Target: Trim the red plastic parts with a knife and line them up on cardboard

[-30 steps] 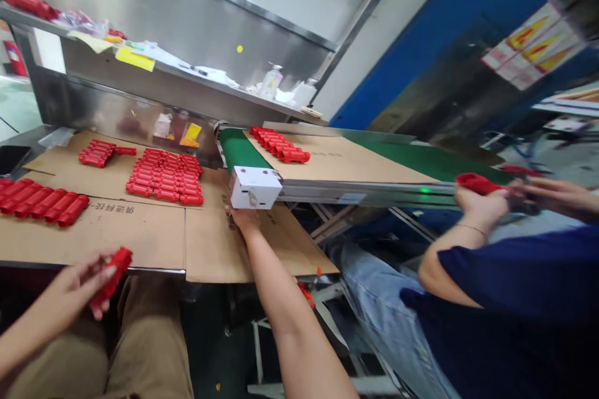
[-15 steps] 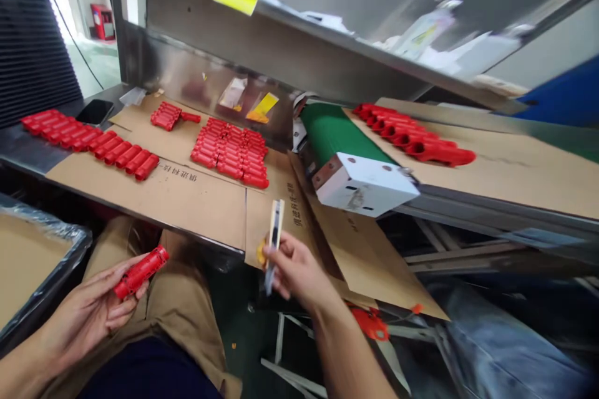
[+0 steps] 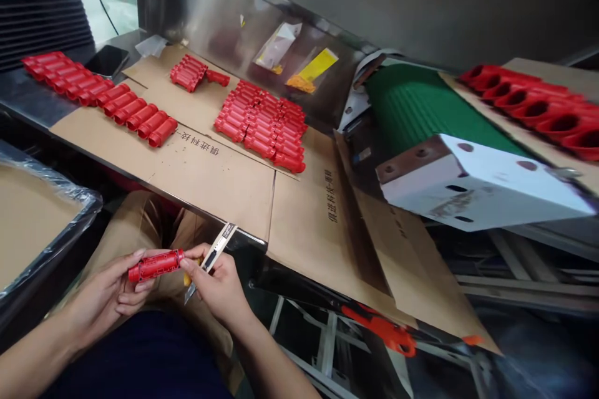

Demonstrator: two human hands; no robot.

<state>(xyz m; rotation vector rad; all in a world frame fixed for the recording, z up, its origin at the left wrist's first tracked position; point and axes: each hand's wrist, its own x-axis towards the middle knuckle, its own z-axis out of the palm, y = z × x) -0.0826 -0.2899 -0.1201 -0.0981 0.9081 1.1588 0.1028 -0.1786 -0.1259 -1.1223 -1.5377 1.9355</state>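
Observation:
Above my lap, my left hand [image 3: 110, 296] holds a red cylindrical part [image 3: 156, 266] by its left end. My right hand [image 3: 218, 280] is closed on a utility knife [image 3: 216, 254], its blade pointing down and to the left. Its fingertips are at the right end of the red part. A small yellow-orange piece [image 3: 188, 275] is tucked between the right fingers. On the cardboard-covered table [image 3: 219, 190] lie a row of red parts [image 3: 126, 110], a packed block of them [image 3: 262, 121] and a smaller group [image 3: 188, 72].
A green conveyor [image 3: 421, 106] with a white metal end cover [image 3: 486, 190] stands to the right, with more red parts [image 3: 538, 106] beyond. A phone [image 3: 108, 61] rests at the back left. A plastic-lined box [image 3: 35, 218] is at the left. Orange-handled scissors [image 3: 381, 330] are below the table edge.
My right hand has moved left with the knife and now meets the red part in my left hand. The red part is turned closer to level. The view has shifted down, nearer the table.

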